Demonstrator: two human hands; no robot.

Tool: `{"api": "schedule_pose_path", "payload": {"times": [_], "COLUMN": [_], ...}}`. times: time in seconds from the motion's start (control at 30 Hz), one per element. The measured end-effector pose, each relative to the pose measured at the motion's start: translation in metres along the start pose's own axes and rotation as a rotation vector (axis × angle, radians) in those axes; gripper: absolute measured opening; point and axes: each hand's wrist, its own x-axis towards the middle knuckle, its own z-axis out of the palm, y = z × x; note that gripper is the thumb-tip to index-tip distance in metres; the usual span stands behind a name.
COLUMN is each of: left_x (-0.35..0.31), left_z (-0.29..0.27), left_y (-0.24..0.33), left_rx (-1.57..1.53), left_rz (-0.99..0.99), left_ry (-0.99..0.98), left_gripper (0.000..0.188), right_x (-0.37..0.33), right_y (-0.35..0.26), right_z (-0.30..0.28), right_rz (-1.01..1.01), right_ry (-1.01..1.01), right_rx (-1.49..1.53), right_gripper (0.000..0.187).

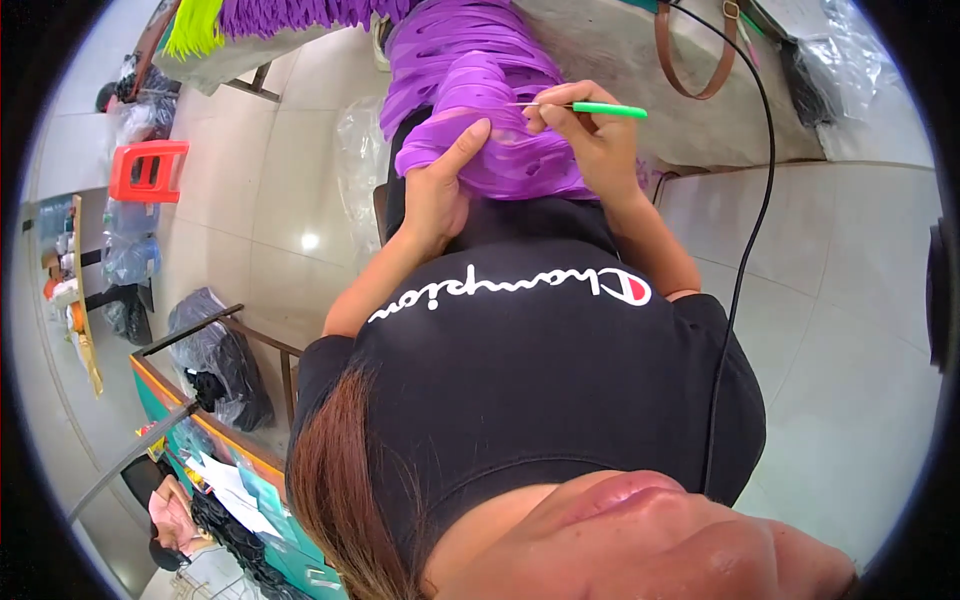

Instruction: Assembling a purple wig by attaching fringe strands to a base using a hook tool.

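A heap of glossy purple strips (470, 55), cut through with slits, lies across my lap and runs away from me. My left hand (440, 195) grips the near left edge of it, thumb on top and the other fingers hidden underneath. Pinched in my right hand (598, 150) is a slim tool with a green handle (612, 109) and a thin metal shaft. The shaft points left, over the purple strips near my left thumb. Whether its tip touches them I cannot tell, and the exact kind of tool does not show.
A grey-covered table (640, 90) stands at the far right, with a brown strap (690, 92) hanging over it. A black cable (768, 150) runs down my right side. To the left are a red stool (147, 172), plastic bags (130, 255) and a green table (290, 530); another person sits beyond.
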Motion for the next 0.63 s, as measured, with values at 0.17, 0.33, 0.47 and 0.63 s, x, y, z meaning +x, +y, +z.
{"api": "schedule_pose_path", "payload": {"times": [0.17, 0.33, 0.47, 0.63], "left_x": [-0.004, -0.003, -0.003, -0.004], "left_z": [0.002, -0.002, -0.001, -0.003], "left_y": [0.001, -0.002, -0.002, -0.004], "left_rx": [0.010, 0.068, 0.095, 0.137], "left_rz": [0.037, 0.033, 0.076, 0.107], "left_ry": [-0.103, -0.088, -0.084, -0.084], "left_gripper": [0.028, 0.029, 0.028, 0.032], "right_x": [-0.007, -0.008, -0.007, -0.007], "right_y": [0.011, 0.014, 0.014, 0.012], "right_z": [0.013, 0.011, 0.009, 0.008], "right_rz": [-0.075, -0.103, -0.130, -0.130], "right_ry": [0.013, 0.017, -0.007, -0.027], "right_rx": [0.002, -0.077, -0.122, -0.187], "right_gripper": [0.008, 0.009, 0.009, 0.010]}}
